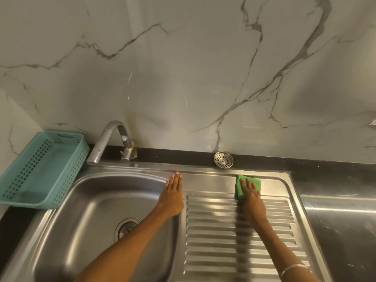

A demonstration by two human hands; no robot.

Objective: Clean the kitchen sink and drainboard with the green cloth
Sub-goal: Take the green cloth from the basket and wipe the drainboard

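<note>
Then, right hand (250, 193), fingers spread flat, pressed green cloth (247, 186) on drainboard (211, 231); left hand (173, 195), fingers together, rested on sink (101, 200) rim.

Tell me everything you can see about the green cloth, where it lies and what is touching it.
The green cloth is a small, bright green piece of soft-looking fabric, folded or bunched into a rough rectangle. It lies flat on the smooth back part of the steel drainboard, just beyond the ribbed section and near the rear edge. The right hand presses down on it, palm flat and fingers spread, covering its middle. Nothing else touches it.
</note>
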